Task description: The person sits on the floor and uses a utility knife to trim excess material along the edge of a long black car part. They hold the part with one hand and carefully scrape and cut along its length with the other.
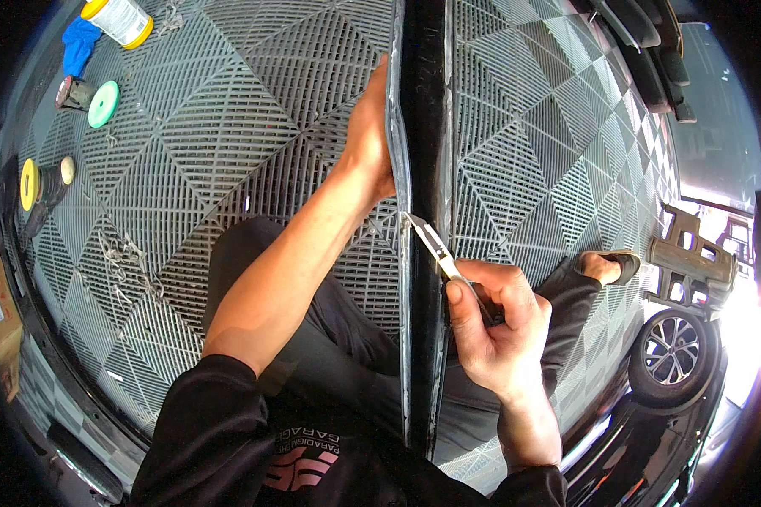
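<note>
A long black panel (424, 127) runs up the middle of the view, with a thin grey strip (404, 296) along its left edge. Against that left edge rests my left hand (369, 139); most of its fingers are hidden behind the panel, so its grip does not show. On the other side, my right hand (503, 325) is closed around a slim cutter knife (435, 247). The blade slants up and left across the panel, its tip at the grey strip below my left hand.
Grey slatted floor tiles (228, 110) lie on both sides. To the left are a yellow-lidded tub (118, 21), a blue cloth (78, 46), a green disc pad (103, 104), a yellow disc (30, 184) and stringy scraps (127, 258). A wheel (673, 351) stands at right.
</note>
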### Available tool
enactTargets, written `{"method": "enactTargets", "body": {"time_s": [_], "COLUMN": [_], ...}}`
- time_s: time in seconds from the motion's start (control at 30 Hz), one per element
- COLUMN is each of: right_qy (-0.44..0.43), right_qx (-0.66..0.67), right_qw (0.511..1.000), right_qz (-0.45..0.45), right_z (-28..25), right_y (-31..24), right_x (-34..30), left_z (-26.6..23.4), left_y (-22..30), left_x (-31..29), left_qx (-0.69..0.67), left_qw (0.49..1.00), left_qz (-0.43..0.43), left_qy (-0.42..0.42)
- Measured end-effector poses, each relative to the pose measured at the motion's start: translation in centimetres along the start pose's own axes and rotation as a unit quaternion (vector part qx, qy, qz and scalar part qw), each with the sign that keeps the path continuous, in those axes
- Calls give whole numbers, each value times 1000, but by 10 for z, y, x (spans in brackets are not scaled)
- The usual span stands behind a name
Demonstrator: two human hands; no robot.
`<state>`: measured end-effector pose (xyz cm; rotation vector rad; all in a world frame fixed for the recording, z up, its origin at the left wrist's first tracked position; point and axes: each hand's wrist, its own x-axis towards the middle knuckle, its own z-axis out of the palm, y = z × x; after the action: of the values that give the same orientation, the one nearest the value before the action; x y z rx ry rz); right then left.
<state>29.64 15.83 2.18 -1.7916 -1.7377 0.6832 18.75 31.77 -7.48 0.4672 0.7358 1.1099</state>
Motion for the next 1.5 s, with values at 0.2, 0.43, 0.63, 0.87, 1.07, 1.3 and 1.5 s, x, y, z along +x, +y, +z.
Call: {"method": "enactTargets", "body": {"time_s": [0.2, 0.43, 0.63, 0.87, 1.07, 1.3, 1.5], "right_qy": [-10, -48, -63, -94, -99, -161, -14], "right_qx": [-17, -38, -49, -46, -27, -13, 24], "right_qw": [998, 997, 995, 994, 993, 987, 999], "right_qz": [-56, -51, -55, -30, -52, -24, -15], "right_z": [-1, -9, -10, -11, -11, -17, -51], "right_y": [6, -1, 0, -3, 3, -3, 1], "right_x": [-1, -7, -16, -39, -63, -98, -130], "left_z": [-2, 3, 3, 0, -1, -2, -9], "left_y": [-1, 2, 1, 1, -3, 0, -6], "left_x": [2, -5, -6, -1, 0, -3, 3], "left_qx": [9, 54, 81, 59, 13, 15, -59], "left_qw": [1000, 999, 997, 998, 1000, 1000, 997], "left_qz": [12, -2, -7, -21, -19, -18, -36], "left_qy": [-27, 3, 12, 18, 8, -7, -24]}}
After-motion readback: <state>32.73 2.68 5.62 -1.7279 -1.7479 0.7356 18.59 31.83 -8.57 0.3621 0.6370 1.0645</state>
